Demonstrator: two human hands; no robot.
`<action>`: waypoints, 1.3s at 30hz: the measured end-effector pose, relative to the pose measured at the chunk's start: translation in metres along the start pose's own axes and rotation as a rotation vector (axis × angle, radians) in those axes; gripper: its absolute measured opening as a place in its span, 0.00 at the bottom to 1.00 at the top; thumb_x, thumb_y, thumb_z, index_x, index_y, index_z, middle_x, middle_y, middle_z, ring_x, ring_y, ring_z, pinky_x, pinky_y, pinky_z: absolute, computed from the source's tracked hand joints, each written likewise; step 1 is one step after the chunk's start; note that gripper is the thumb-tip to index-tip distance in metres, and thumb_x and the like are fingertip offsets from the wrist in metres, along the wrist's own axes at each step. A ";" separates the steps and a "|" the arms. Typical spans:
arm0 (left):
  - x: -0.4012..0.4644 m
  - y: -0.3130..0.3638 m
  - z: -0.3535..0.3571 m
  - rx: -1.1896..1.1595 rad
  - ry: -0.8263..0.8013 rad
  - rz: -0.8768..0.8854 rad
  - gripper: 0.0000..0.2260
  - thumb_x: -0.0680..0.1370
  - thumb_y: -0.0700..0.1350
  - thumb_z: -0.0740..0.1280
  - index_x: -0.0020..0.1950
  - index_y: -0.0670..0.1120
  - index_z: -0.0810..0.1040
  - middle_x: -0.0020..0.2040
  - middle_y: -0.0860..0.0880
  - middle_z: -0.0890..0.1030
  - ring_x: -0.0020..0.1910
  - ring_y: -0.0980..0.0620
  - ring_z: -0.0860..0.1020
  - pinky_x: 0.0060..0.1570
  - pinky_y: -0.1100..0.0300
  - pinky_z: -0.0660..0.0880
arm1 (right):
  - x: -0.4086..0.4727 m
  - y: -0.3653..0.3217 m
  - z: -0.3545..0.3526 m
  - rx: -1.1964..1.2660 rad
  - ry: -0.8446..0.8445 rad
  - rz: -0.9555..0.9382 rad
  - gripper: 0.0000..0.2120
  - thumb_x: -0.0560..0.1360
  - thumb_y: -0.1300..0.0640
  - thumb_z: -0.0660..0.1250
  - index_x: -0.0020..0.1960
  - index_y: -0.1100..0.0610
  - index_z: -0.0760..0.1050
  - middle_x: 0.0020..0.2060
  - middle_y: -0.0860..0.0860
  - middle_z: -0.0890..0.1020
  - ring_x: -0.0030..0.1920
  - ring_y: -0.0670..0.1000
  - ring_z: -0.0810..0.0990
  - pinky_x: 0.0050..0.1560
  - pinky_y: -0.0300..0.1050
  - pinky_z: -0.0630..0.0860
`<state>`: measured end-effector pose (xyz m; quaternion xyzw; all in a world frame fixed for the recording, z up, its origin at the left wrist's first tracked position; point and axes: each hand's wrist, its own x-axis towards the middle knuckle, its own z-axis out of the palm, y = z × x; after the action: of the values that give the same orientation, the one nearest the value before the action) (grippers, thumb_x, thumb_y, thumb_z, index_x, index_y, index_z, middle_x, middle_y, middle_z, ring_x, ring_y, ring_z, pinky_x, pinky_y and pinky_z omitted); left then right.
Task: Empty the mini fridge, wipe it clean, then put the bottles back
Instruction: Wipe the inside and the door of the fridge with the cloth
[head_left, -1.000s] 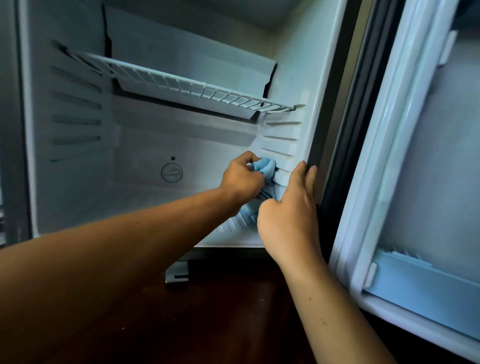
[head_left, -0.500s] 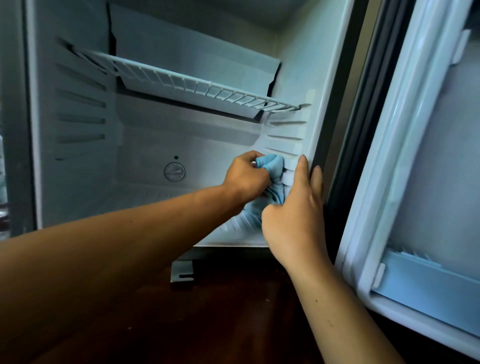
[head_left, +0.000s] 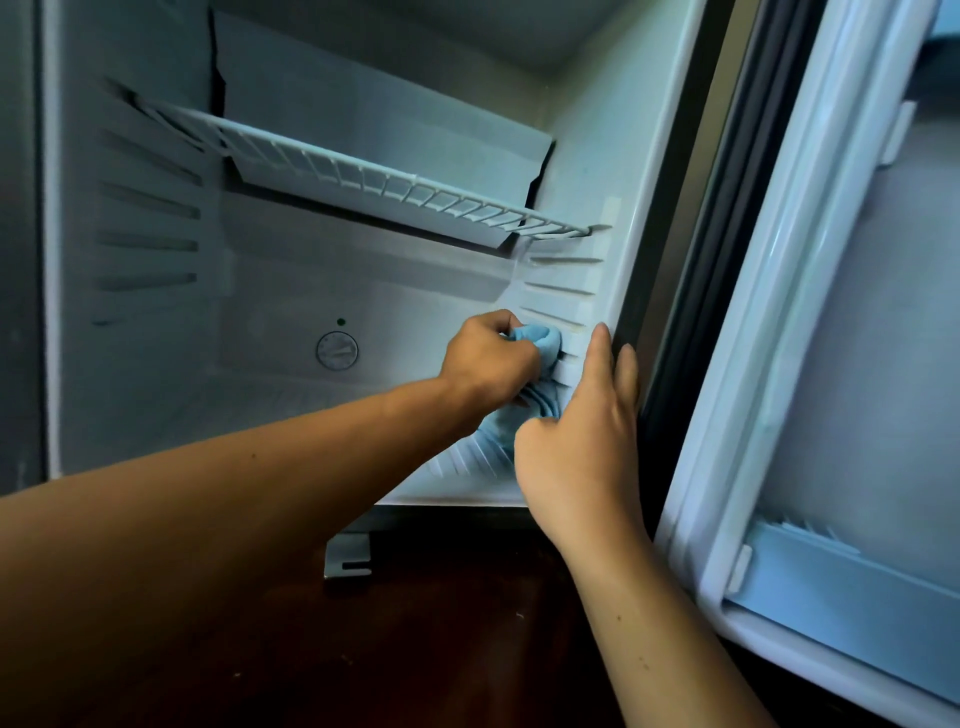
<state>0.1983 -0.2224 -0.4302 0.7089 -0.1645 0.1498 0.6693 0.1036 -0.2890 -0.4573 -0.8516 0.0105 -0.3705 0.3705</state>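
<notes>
The white mini fridge stands open with no bottles inside. My left hand grips a bunched light blue cloth and presses it against the ribbed lower part of the fridge's right inner wall. The cloth's tail hangs down toward the fridge floor. My right hand rests with straight fingers on the front edge of that same wall, just in front of the cloth. No bottle is in view.
A white wire shelf spans the upper interior. A round thermostat dial sits on the back wall. The open door with its lower rack stands at the right. Dark wood floor lies below, with a metal foot bracket.
My left hand has rubbed the cloth slightly up and along the right wall's ribs. My right hand has slid a little higher on the wall's front edge.
</notes>
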 end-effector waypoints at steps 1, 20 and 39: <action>-0.003 0.001 0.001 -0.007 -0.002 0.004 0.06 0.59 0.41 0.65 0.35 0.46 0.74 0.38 0.38 0.82 0.42 0.36 0.82 0.45 0.42 0.82 | 0.001 0.000 0.000 0.008 -0.004 0.005 0.42 0.73 0.69 0.59 0.79 0.47 0.45 0.79 0.46 0.42 0.74 0.48 0.52 0.55 0.28 0.54; 0.027 -0.025 0.001 0.247 0.082 0.100 0.16 0.74 0.31 0.62 0.55 0.48 0.77 0.51 0.46 0.81 0.53 0.45 0.79 0.53 0.52 0.77 | 0.001 0.000 0.003 -0.062 -0.041 -0.002 0.41 0.75 0.66 0.58 0.80 0.50 0.41 0.78 0.46 0.37 0.79 0.50 0.44 0.76 0.48 0.57; -0.005 -0.003 0.002 0.197 0.054 0.133 0.07 0.71 0.37 0.66 0.43 0.48 0.76 0.42 0.46 0.82 0.48 0.42 0.80 0.48 0.47 0.79 | 0.000 0.002 0.005 0.012 0.007 -0.003 0.40 0.75 0.62 0.60 0.80 0.49 0.41 0.78 0.45 0.37 0.77 0.45 0.39 0.66 0.34 0.45</action>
<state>0.1956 -0.2240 -0.4354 0.7545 -0.1775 0.2282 0.5891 0.1074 -0.2872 -0.4603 -0.8482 0.0082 -0.3741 0.3749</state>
